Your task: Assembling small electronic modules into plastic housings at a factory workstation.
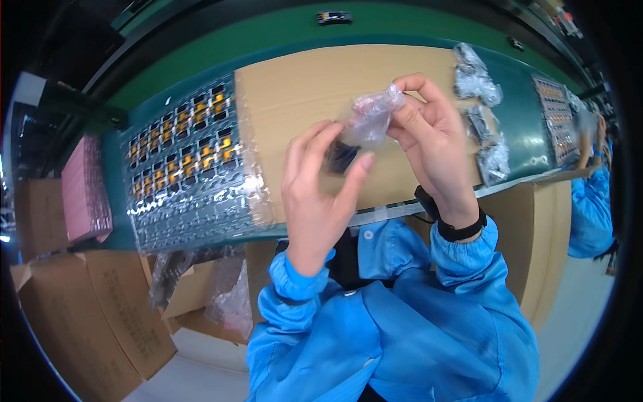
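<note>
A clear plastic bag [372, 124] hangs over the cardboard sheet, gathered at its top. My right hand [432, 134] pinches that top between thumb and fingers. At the bag's lower left is a small dark part [342, 157], smeared, its kind not clear. Beside it is my left hand [313, 184], with thumb and fingers apart around the dark part and fingertips at the bag's left edge. To the left lies a clear blister tray [201, 208] with rows of small black and orange parts. Several bagged items [492, 163] lie along the sheet's right edge.
The brown cardboard sheet [295, 80] covers part of the green table [519, 134]. A pink stack [85, 191] stands at the far left, with cardboard boxes [94, 315] below. Another tray [556, 117] and a co-worker's blue sleeve [589, 214] are at the right.
</note>
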Tool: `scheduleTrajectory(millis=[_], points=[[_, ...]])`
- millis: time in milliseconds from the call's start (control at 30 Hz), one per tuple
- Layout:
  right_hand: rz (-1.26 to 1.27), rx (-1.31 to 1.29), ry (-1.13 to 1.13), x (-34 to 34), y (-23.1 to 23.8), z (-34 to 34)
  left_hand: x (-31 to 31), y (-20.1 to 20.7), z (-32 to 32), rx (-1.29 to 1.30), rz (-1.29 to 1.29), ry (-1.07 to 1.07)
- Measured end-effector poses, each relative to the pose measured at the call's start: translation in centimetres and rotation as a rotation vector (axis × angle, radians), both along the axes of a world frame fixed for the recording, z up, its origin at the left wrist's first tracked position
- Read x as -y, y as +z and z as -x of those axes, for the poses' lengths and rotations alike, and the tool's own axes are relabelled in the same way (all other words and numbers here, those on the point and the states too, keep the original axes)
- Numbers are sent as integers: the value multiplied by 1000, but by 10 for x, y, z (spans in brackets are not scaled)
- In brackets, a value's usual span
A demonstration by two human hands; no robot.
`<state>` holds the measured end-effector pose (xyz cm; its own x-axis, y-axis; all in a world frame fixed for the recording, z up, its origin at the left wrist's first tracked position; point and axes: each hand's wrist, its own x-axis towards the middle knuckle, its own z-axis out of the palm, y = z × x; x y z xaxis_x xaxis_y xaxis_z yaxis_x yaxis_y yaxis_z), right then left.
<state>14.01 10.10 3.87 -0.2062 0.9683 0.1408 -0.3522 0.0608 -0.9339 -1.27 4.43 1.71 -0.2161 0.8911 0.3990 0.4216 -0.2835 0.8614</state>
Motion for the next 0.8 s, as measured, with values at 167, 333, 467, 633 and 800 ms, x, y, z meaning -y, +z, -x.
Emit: scheduleTrajectory(millis=[167,333,467,633,800], points=[[192,-164,109,-7,-21,8,-14,-10,18,-150,-74,134],[-50,207,-185,1,-24,-6,-13,0,26,67,47,186],[-56,433,-91,24,-33,-13,-15,2,24,376,53,186],[331,-109,333,34,-34,16,-18,-4,20,546,120,186],[402,-127,194,39,-35,29,-12,-10,26,534,231,126]])
